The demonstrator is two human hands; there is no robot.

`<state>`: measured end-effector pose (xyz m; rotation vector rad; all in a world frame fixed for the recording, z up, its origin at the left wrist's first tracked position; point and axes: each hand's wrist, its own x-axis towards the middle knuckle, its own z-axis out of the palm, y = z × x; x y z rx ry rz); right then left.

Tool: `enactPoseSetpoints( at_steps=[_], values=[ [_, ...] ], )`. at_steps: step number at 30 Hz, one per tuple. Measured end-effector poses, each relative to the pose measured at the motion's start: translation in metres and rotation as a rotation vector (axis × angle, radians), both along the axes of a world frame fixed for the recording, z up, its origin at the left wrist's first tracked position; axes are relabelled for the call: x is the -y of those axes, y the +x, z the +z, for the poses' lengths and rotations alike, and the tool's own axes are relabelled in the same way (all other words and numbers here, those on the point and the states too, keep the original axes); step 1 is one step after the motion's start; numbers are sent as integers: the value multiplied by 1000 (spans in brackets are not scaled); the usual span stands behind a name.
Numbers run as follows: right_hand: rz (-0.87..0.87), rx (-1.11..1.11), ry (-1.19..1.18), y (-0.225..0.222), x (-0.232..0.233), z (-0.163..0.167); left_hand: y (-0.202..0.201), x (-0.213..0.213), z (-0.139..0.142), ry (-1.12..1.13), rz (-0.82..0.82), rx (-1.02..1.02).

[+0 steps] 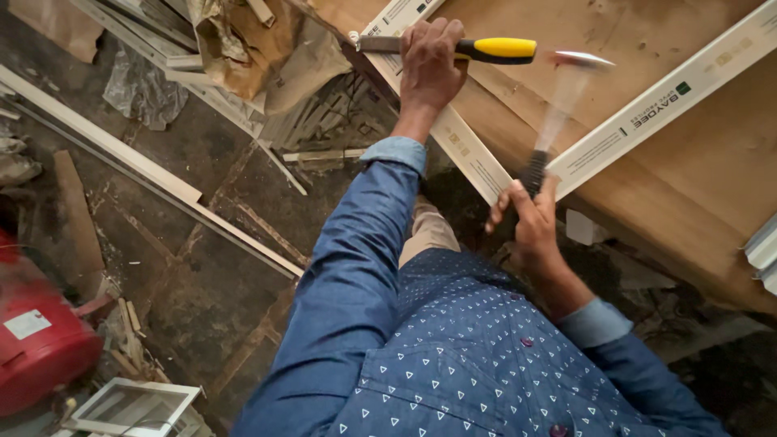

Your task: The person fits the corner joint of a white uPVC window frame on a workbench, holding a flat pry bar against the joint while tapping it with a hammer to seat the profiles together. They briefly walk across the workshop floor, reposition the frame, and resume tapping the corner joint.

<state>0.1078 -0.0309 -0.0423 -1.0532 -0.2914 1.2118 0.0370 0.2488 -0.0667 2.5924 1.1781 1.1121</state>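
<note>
My left hand (pixel 430 58) is closed around a chisel with a yellow and black handle (pixel 495 50), its metal blade (pixel 376 44) lying across a white plastic profile strip (pixel 461 146). My right hand (pixel 534 222) grips the black handle of a hammer (pixel 558 105), which is motion-blurred, with its metal head (pixel 583 58) just right of the chisel's handle end. A second white profile strip (pixel 672 93) runs diagonally up to the right. Both strips meet in a corner near my right hand and rest on a brown board (pixel 688 186).
The dark floor (pixel 202 275) is littered with wood offcuts and long white strips (pixel 105 150). Crumpled brown paper (pixel 259 48) and clear plastic film (pixel 142 89) lie at top left. A red tank (pixel 36 332) sits at the left edge, with a white frame piece (pixel 133 409) below it.
</note>
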Motion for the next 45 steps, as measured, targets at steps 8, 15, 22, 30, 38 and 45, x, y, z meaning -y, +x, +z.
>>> enactPoseSetpoints(
  at_steps=[8,15,22,30,38,45],
  values=[
    [-19,2,-44,-1,0,6,1,1,4,-12,-4,-1],
    [-66,27,-27,0,-1,4,0,3,0,13,7,-5],
    [13,48,-58,11,0,-5,0,-10,5,-134,-97,125],
    [77,145,43,22,0,-3,-11,11,43,-53,68,-33],
    [-189,180,169,40,-13,-25,-10,6,36,-81,70,-52],
    [-216,358,67,42,-22,-23,-14,4,33,-177,15,-46]
  ],
)
